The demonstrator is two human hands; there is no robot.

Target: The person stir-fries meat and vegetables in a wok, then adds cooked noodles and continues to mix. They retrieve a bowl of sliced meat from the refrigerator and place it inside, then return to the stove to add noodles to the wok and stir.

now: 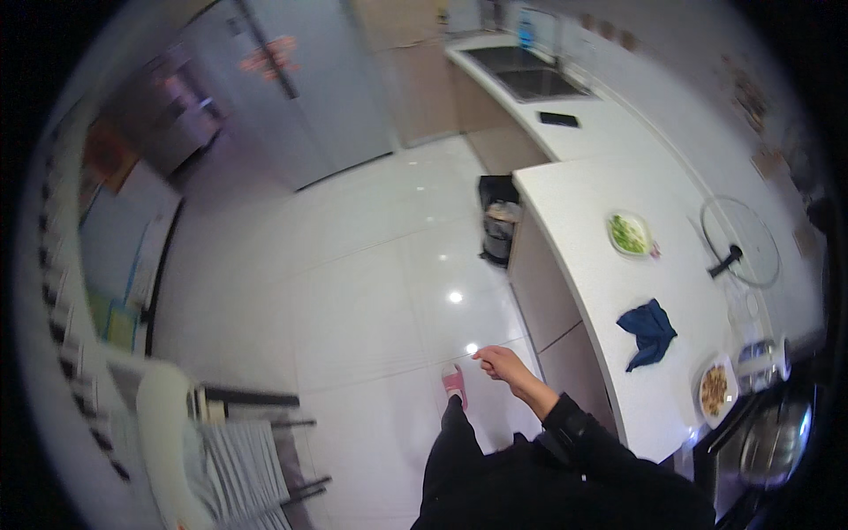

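My right hand (505, 366) hangs over the tiled floor, just left of the white counter's curved edge. Its fingers are loosely curled together, and I see nothing in them. My left hand is out of view. Closest to my right hand on the countertop (589, 265) lies a crumpled dark blue cloth (649, 334). Beyond it stands a light-coloured dish of chopped green vegetable (628, 234). A white dish of brown chopped food (715, 391) sits nearer me, beside a clear glass container (757, 366). A glass pan lid (741, 242) with a black handle rests near the wall.
A black-lined bin (499, 232) stands against the counter. Farther back are a double sink (523, 73) and a black phone-like slab (558, 119). A metal pot (775, 444) is at lower right. A chair with striped fabric (242, 464) stands left; a grey refrigerator (331, 99) is ahead.
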